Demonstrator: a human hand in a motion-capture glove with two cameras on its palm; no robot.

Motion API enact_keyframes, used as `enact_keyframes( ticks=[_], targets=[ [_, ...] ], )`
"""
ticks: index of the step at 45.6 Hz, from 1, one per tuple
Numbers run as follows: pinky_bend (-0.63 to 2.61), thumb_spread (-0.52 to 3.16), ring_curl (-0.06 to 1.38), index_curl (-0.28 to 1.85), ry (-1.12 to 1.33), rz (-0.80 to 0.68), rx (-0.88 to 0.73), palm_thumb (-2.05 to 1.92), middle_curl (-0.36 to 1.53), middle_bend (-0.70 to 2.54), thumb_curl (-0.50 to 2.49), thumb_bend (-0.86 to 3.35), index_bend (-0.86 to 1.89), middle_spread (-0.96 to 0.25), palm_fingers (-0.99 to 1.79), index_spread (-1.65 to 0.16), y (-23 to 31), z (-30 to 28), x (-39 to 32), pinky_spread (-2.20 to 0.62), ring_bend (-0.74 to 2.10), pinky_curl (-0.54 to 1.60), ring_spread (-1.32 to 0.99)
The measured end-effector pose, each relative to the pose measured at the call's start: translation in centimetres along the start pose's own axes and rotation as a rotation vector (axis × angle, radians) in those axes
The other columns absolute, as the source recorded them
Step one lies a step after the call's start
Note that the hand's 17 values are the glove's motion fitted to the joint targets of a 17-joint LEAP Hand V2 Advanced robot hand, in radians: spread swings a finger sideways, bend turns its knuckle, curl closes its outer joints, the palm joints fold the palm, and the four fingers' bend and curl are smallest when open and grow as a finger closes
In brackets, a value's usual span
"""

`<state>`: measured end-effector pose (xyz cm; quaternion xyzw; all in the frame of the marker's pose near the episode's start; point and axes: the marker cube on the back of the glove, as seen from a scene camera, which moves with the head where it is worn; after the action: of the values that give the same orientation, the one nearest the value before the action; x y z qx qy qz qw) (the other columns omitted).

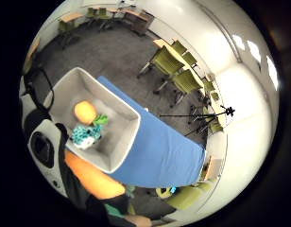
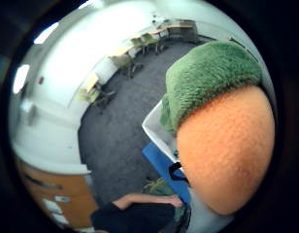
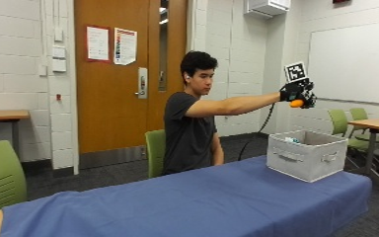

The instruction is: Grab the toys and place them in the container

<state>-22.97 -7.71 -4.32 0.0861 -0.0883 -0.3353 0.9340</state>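
holding an orange plush toy (image 3: 297,103) high in the air, the gloved right hand (image 3: 297,93) sits at the end of a fully stretched arm, above the grey fabric container (image 3: 307,154) that stands near the far end of the blue tabletop (image 3: 196,197). the relation that matters is vertical: from the outside view the bin's open top lies below the hand and well apart from it, and the little-finger palm view looks down into the bin, so the hand appears to be roughly over the opening. the fingers are curled around the toy, which bulges out under the palm; the thumb-side palm view shows it close up, orange body (image 2: 226,150) with a green fuzzy cap (image 2: 210,80), its long axis running from cap to orange end. inside the bin already lie a yellow-orange toy (image 1: 85,111) and a teal and white one (image 1: 86,135) with a green bit beside it. the drop looks ready, though lowering first would cut the risk of a bounce out.
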Motion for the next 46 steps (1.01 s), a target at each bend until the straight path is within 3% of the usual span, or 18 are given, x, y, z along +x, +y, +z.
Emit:
enact_keyframes(
  ticks=[3,7,8,9,11,12,20,26,35,40,46],
  targets=[
    [0.80,0.76,0.51,0.93,0.093,-0.066,-0.066,0.64,0.69,1.02,0.89,0.03,0.21,-0.34,1.20,-0.41,0.1,1.6,0.7,-0.49,1.27,0.40,-0.38],
    [0.84,0.79,0.50,0.91,0.061,0.099,-0.212,0.58,0.67,0.95,0.87,-0.03,0.09,-0.34,1.05,-0.40,-0.2,3.2,0.0,-0.49,1.26,0.41,-0.39],
    [0.89,0.90,0.50,0.86,0.050,0.130,-0.232,0.47,0.65,0.90,0.81,-0.07,-0.04,-0.35,0.88,-0.39,-0.2,3.5,-0.1,-0.47,1.26,0.42,-0.39],
    [0.86,0.95,0.50,0.84,0.041,0.145,-0.238,0.39,0.64,0.85,0.77,-0.10,-0.10,-0.34,0.53,-0.37,-0.1,3.7,-0.1,-0.44,1.24,0.42,-0.40],
    [0.91,0.99,0.50,0.90,0.028,0.135,-0.216,0.26,0.62,0.65,0.71,-0.12,0.11,-0.27,-0.20,-0.32,0.2,3.7,-0.1,-0.38,1.00,0.51,-0.35],
    [0.92,1.01,0.48,0.89,0.031,0.120,-0.203,0.22,0.60,0.61,0.69,-0.12,0.13,-0.25,-0.27,-0.31,0.4,3.6,0.0,-0.36,0.91,0.50,-0.33],
    [0.86,1.10,0.27,0.70,0.105,0.129,-0.175,-0.01,0.48,0.40,0.54,-0.07,0.11,-0.15,-0.15,-0.26,3.4,2.2,2.4,-0.25,0.59,0.38,-0.29],
    [0.81,1.14,0.25,0.64,0.237,0.252,-0.155,-0.08,0.46,0.35,0.46,-0.07,0.12,-0.11,-0.10,-0.24,5.4,1.4,-1.4,-0.21,0.54,0.36,-0.28],
    [0.76,1.17,0.25,0.57,0.043,0.180,-0.138,-0.09,0.45,0.32,0.37,-0.07,0.14,-0.09,-0.06,-0.22,13.5,-1.4,1.6,-0.19,0.51,0.34,-0.28],
    [0.73,1.18,0.26,0.55,0.260,0.427,-0.122,-0.09,0.45,0.32,0.33,-0.07,0.15,-0.08,-0.04,-0.22,18.8,-0.8,8.1,-0.19,0.50,0.33,-0.29],
    [0.71,1.19,0.26,0.53,0.284,0.522,-0.123,-0.09,0.44,0.32,0.29,-0.07,0.17,-0.08,-0.01,-0.22,23.6,-0.6,12.1,-0.18,0.49,0.33,-0.30]
  ],
)
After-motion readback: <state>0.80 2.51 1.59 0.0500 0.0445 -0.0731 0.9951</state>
